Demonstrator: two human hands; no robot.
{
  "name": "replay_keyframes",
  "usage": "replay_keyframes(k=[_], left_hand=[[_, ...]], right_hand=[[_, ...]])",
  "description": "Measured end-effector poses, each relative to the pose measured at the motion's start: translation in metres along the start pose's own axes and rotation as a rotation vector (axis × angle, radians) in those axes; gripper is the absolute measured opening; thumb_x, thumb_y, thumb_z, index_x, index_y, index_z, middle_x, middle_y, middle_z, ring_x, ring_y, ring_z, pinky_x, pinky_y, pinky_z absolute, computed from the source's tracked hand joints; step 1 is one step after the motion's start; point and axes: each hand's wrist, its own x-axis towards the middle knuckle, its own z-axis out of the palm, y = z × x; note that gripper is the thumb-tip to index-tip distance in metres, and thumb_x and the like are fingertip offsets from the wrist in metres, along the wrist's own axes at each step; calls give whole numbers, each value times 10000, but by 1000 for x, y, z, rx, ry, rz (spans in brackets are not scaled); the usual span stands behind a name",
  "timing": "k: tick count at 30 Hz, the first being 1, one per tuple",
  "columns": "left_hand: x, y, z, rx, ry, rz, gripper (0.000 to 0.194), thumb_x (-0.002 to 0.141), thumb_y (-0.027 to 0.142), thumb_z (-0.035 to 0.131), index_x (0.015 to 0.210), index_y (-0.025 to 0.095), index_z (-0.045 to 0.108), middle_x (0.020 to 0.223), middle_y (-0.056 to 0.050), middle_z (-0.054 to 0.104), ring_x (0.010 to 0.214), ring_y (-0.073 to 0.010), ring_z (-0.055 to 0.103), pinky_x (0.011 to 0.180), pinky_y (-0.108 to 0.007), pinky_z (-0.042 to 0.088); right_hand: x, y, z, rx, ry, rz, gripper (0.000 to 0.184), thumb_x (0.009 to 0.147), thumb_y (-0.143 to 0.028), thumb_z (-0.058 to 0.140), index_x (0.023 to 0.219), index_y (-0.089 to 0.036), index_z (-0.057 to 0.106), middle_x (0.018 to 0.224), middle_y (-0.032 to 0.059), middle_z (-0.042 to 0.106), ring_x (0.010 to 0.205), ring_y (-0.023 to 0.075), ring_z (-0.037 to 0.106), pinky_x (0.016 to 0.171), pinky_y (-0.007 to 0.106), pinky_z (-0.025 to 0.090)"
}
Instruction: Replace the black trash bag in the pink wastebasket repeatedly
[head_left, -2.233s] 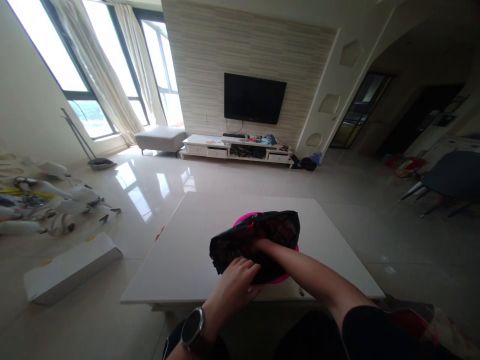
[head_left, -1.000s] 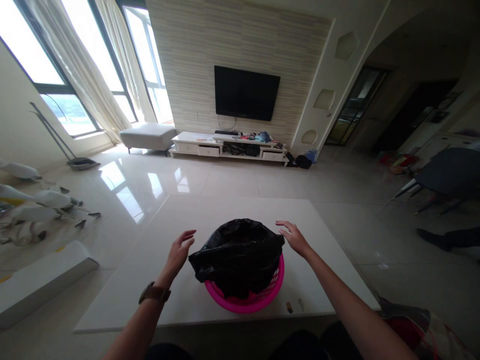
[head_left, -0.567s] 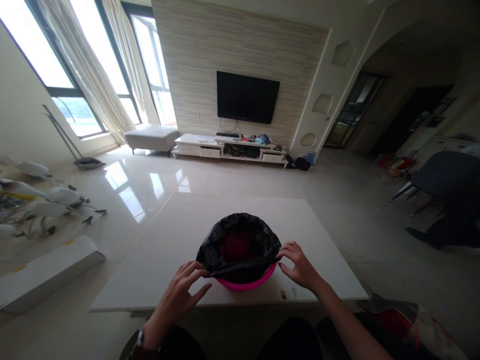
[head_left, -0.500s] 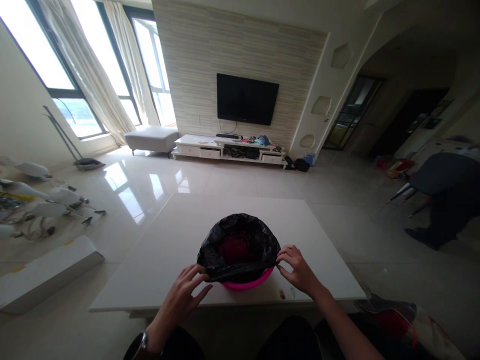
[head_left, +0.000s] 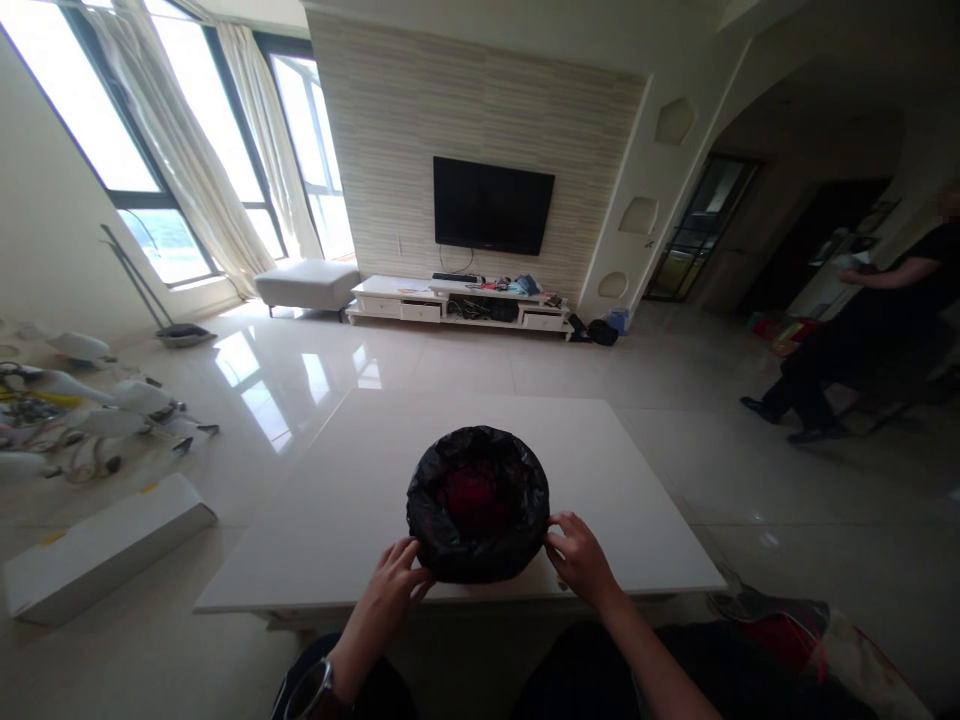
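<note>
A black garbage bag (head_left: pixel 480 560) lines a round bin on the white table (head_left: pixel 322 540) in front of me. Its edge is folded down over the rim, so the bin's outer wall is hidden. Through the opening, the bin's bottom (head_left: pixel 471 495) shows dark red-pink behind the thin plastic. My left hand (head_left: pixel 391 582) pinches the bag's folded edge at the near left. On the near right side, my right hand (head_left: pixel 581 560) grips the edge between thumb and fingers. A small object on the table by the right fingers is mostly covered.
A long white box (head_left: pixel 109 550) lies on the floor at left, near white bird-shaped figures (head_left: pixel 97 400). A TV cabinet (head_left: pixel 457 300) stands against the far wall. At right, another person (head_left: pixel 847 340) is on their feet. Bags (head_left: pixel 810 630) lie right of the table.
The bag's near edge has been pulled down over the bin's pink rim, which no longer shows. Both hands have come closer together and slightly lower. The other person has turned upright.
</note>
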Motion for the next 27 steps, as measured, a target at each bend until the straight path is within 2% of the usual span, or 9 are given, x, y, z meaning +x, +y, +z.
replay_keyframes(k=[4,7,11,13,15,18,22,25,27], left_hand=[[-6,-8,16,64,-47,-114,195,890,121,711,931,267,834,1319,-128,681,1312,-367,607,1063,-565,558],[-10,-10,16,70,-20,-139,236,898,124,662,1032,242,817,1380,-148,660,1366,-381,583,1067,-569,570],[-12,-5,-3,-13,48,-91,296,955,157,557,1140,251,769,1374,-111,672,1401,-321,567,1112,-514,564],[-14,-3,-13,-48,90,-106,319,969,174,529,1199,246,738,1368,-108,673,1356,-295,597,1103,-488,569],[-19,-3,-20,-50,126,-171,308,983,214,511,1201,233,727,1339,-121,679,1292,-292,626,1075,-490,575],[-36,-7,-17,20,86,-373,343,984,266,492,1226,190,723,1317,-156,676,1279,-327,607,1074,-526,551],[-79,-18,6,158,-164,-822,509,969,320,486,1438,198,643,1512,-206,553,1451,-466,452,1089,-696,467],[-121,-28,26,143,-265,-1041,618,961,453,497,1545,258,544,1645,-226,407,1506,-570,350,1035,-838,399],[-147,-33,35,94,-269,-1013,671,918,509,556,1547,277,534,1637,-211,429,1500,-523,396,1085,-790,405]], right_hand=[[-4,-1,4,-122,-85,78,186,916,-46,617,940,-194,729,1144,105,663,1051,263,579,871,376,511],[-4,-3,2,-62,-106,197,232,890,-25,580,942,-193,732,1194,113,648,1117,270,568,932,393,520],[10,-8,-15,47,35,277,260,878,-19,511,968,-199,675,1088,104,633,1067,261,573,937,408,517],[29,-13,-28,91,132,279,237,905,-37,489,969,-206,642,1033,94,624,1027,255,574,930,406,504],[59,-21,-39,160,149,245,213,915,-51,485,956,-208,623,1019,90,625,1027,249,575,938,395,489],[115,-41,-41,314,-83,219,220,887,-51,505,988,-200,633,1040,76,649,1013,223,602,954,361,486],[176,-63,-11,459,-573,497,240,866,-74,591,1058,-186,679,999,58,708,909,205,657,908,344,536],[195,-57,14,470,-713,670,101,837,-143,705,935,-152,682,750,46,664,719,217,656,733,350,590],[197,-47,22,468,-722,771,115,865,-216,729,899,-131,660,677,45,618,670,223,651,673,364,605]])
